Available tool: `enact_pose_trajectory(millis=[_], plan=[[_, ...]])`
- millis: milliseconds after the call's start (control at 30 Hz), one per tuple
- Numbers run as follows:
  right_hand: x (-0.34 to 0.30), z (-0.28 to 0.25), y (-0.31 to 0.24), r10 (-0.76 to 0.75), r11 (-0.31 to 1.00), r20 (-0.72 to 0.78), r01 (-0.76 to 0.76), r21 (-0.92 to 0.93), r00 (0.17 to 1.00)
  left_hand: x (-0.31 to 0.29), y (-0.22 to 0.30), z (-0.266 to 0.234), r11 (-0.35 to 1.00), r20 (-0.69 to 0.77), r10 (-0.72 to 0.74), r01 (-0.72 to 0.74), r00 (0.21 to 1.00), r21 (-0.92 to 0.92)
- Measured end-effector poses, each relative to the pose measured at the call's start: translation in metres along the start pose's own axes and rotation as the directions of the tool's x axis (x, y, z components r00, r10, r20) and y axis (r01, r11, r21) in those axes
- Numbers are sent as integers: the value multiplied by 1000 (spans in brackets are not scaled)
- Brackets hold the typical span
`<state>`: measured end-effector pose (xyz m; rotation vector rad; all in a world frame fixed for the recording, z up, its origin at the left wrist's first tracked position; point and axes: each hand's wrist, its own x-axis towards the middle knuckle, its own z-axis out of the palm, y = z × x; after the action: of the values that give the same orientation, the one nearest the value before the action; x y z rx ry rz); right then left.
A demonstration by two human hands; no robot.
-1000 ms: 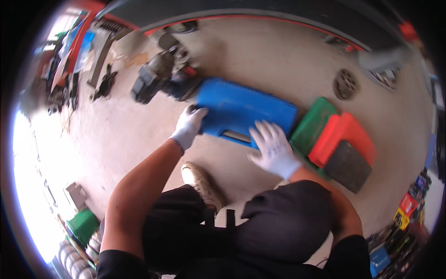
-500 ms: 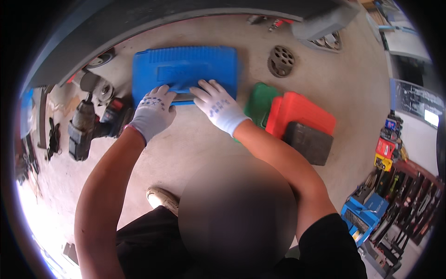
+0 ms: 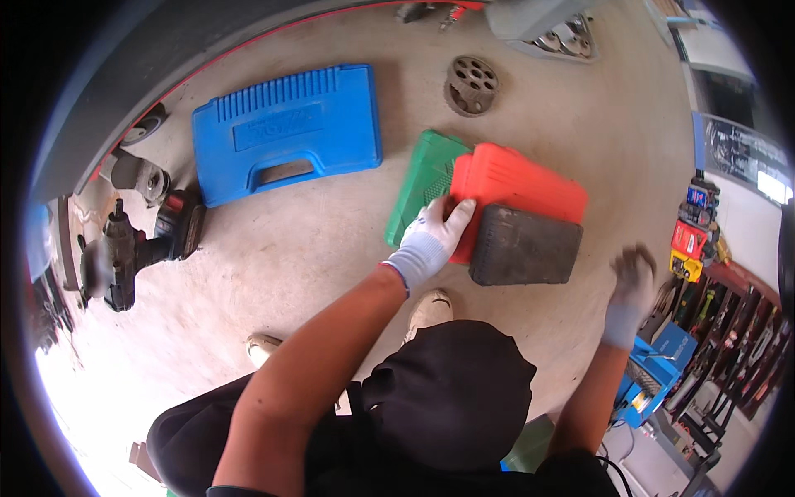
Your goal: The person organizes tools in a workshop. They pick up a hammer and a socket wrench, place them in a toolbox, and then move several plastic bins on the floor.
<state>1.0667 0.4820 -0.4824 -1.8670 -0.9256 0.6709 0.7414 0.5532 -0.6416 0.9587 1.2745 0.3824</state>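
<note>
My left hand, in a white glove, grips the left edge of a red plastic case, its thumb on the case and its fingertips partly hidden. That red case partly overlaps a green case, and a dark grey case rests against its near side. Off to the right, my gloved right hand is smeared by motion and touches none of the cases; how its fingers are set cannot be made out. A larger blue case with a handle cutout lies flat on the floor, apart from both hands.
Left of the blue case are a cordless power tool and an angle grinder. A round metal part with holes sits beyond the cases. Tools and a blue toolbox crowd the right side. My shoe is near the cases.
Both hands have left the blue case. My left hand has moved right to the red case, while my right hand has swung far right. The view has shifted too.
</note>
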Motion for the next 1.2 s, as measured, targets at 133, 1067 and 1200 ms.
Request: enact_pose_trajectory(millis=[133,1067,1200], plan=[[69,35,85,468,841,239,-512,176,851,4,-5,17,989,-21,-44,41,999,-144],[-193,-153,227,815,577,122,-813,-80,566,-67,-68,166,908,595,-278,3,754,420],[-147,-192,247,639,636,-10,-535,-557,770,-55,-39,132,823,585,-48,-300,810,482]])
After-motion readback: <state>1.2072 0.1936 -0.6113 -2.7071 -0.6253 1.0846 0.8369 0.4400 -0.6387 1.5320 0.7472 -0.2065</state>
